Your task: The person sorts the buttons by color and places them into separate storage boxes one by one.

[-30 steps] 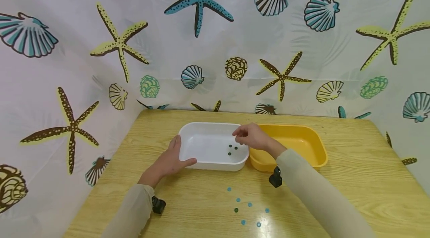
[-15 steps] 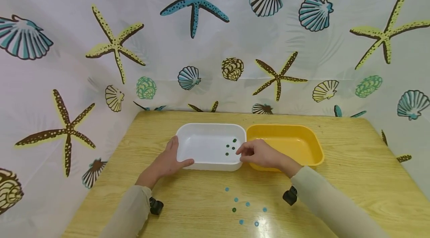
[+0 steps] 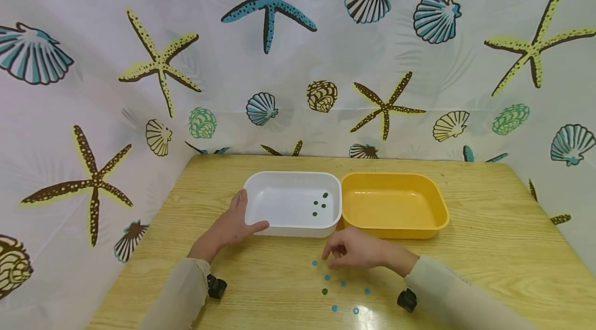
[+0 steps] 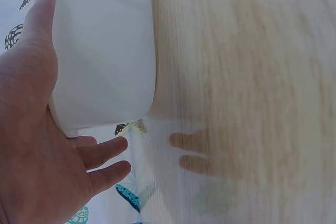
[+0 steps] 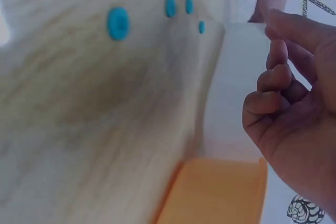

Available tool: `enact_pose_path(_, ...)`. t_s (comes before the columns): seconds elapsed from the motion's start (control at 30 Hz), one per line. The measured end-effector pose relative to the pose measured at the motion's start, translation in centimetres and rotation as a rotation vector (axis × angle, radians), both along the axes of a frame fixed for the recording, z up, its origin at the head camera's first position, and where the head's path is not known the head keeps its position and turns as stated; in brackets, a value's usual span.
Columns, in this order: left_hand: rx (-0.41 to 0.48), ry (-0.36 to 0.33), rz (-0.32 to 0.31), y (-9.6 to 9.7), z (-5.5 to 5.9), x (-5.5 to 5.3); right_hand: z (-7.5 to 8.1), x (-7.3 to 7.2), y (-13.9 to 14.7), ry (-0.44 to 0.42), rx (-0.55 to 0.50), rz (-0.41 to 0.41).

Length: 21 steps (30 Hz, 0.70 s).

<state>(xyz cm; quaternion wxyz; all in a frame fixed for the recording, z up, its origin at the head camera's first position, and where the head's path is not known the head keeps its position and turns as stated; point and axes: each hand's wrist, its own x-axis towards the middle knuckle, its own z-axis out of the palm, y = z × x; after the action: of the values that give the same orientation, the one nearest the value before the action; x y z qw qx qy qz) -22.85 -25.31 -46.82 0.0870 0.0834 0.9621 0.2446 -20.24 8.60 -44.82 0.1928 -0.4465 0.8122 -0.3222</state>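
Observation:
My left hand (image 3: 235,221) holds the near left corner of a white tub (image 3: 293,230), thumb along its front wall and fingers by its left end. In the left wrist view, two fingers of that hand (image 4: 47,114) stick out past the tub's end. Just in front of the tubs hovers my right hand (image 3: 356,250), fingers loosely bent, with nothing seen in them. Below its fingertips several small blue discs, like buttons (image 3: 314,263), lie on the table, with one green button (image 3: 324,291) among them. Several green buttons (image 3: 315,203) lie inside the white tub, towards its right end.
A yellow tub (image 3: 396,231) stands against the white tub's right side, with no buttons visible in it. Both tubs are on a wooden table (image 3: 493,247). Behind and beside the table hangs a cloth (image 3: 298,61) printed with starfish and shells.
My right hand has come from over the white tub, past its right front corner, down towards the blue buttons. More green buttons now show in that tub. The left hand stays at its corner.

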Motion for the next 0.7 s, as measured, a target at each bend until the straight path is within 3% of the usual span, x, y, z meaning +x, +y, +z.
enact_pose_path(0.3,0.000,0.009,0.001,-0.2,-0.2,-0.1,-0.9,0.8,-0.7,0.050,0.103,0.110)
enact_pose_path(0.7,-0.006,-0.009,0.012,-0.1,-0.2,-0.1,-2.0,1.1,-1.4,0.081,0.153,0.172)
